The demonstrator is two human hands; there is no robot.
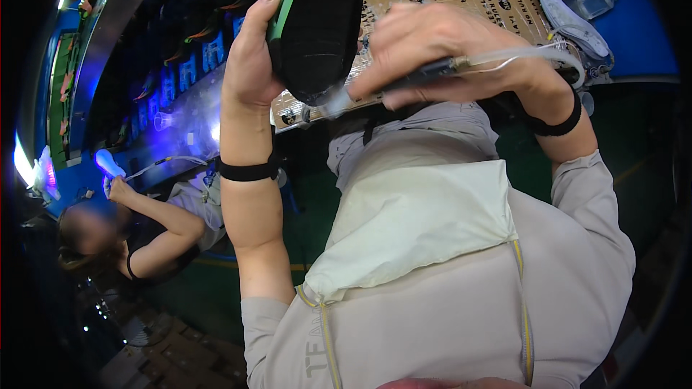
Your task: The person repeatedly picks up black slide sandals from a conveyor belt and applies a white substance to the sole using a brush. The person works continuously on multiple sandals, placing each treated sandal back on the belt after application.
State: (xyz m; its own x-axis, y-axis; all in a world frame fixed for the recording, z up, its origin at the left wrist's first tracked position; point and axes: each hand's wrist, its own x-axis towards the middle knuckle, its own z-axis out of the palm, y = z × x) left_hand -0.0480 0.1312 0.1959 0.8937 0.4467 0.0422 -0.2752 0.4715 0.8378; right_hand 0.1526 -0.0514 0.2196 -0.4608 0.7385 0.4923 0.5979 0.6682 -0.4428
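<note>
My left hand grips a shoe sole by its edge, with the thumb along its bright green side wall. The sole's broad face is black, and its rounded end points down toward me. My right hand is closed around the dark handle of a brush. A clear hose runs from the back of that handle over my wrist. Pale bristles, smeared by motion, are at the rounded end of the sole; whether they touch it I cannot tell.
Printed brown cardboard covers the bench beyond my hands. A white shoe-shaped piece and a clear bottle lie at the far right. Dark pieces on blue holders line a conveyor. At left, another person holds a pale sole.
</note>
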